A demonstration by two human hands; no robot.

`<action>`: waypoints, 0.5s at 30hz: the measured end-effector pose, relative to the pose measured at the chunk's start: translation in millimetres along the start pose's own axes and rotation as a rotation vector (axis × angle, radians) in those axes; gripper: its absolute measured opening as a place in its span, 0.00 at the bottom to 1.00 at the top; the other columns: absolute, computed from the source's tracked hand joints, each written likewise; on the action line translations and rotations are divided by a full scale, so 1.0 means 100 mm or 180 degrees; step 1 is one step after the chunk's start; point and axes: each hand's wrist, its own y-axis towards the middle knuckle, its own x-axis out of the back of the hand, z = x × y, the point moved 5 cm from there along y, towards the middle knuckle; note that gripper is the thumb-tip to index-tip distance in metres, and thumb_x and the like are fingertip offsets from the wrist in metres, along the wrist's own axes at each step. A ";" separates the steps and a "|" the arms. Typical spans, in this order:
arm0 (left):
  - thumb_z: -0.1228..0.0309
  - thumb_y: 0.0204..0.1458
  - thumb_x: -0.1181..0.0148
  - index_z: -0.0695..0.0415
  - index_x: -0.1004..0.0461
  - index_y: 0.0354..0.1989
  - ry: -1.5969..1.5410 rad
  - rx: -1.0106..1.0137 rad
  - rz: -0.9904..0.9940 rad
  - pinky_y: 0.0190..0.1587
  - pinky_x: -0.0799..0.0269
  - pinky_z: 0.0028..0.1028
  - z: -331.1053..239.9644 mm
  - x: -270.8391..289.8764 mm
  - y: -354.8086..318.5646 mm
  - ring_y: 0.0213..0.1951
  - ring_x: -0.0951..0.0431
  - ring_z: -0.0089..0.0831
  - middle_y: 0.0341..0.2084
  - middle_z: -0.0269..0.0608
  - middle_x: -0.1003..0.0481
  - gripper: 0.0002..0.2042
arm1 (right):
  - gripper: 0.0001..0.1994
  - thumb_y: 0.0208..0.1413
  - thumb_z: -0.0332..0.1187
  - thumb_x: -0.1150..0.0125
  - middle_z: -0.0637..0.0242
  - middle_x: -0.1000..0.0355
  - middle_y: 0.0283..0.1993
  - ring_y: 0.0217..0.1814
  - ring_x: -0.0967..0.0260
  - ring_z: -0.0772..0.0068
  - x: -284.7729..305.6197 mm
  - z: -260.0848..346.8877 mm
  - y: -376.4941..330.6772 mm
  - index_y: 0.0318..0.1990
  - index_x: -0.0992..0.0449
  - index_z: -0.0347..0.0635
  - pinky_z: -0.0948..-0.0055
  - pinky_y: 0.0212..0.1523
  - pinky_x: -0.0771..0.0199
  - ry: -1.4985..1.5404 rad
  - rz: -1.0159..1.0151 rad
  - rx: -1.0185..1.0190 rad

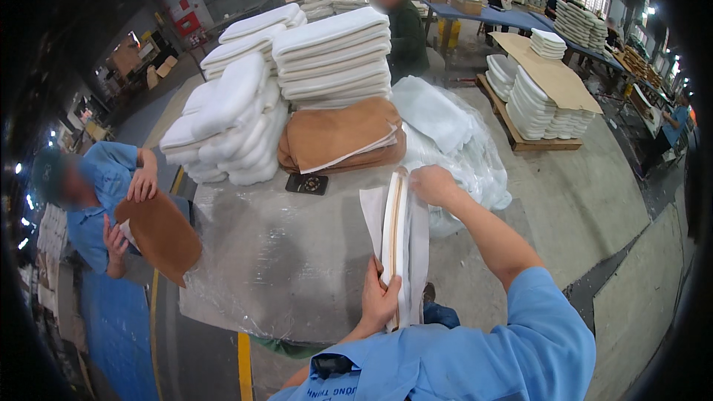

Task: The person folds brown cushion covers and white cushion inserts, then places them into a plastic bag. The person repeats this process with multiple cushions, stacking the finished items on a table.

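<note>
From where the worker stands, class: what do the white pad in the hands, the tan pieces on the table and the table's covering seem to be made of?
White pad, held by left hand and right hand: probably soft foam or wadding, matte, thick, with a tan seam.
Tan pieces: likely suede-like fabric or leather, dull, folded limply.
Table covering: clear plastic film, glossy and wrinkled.

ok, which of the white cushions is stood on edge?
The white cushion held between the left hand and right hand. It stands on its edge on the table; the stacked cushions lie flat.
</note>
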 end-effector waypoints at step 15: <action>0.77 0.63 0.43 0.67 0.56 0.78 -0.0247 0.0185 0.0164 0.63 0.31 0.31 -0.07 -0.03 -0.01 0.60 0.26 0.36 0.64 0.55 0.32 0.38 | 0.06 0.60 0.33 0.40 0.57 0.24 0.44 0.45 0.21 0.48 -0.04 0.22 0.21 0.37 0.20 0.41 0.52 0.45 0.21 -0.0501 -0.0545 0.0275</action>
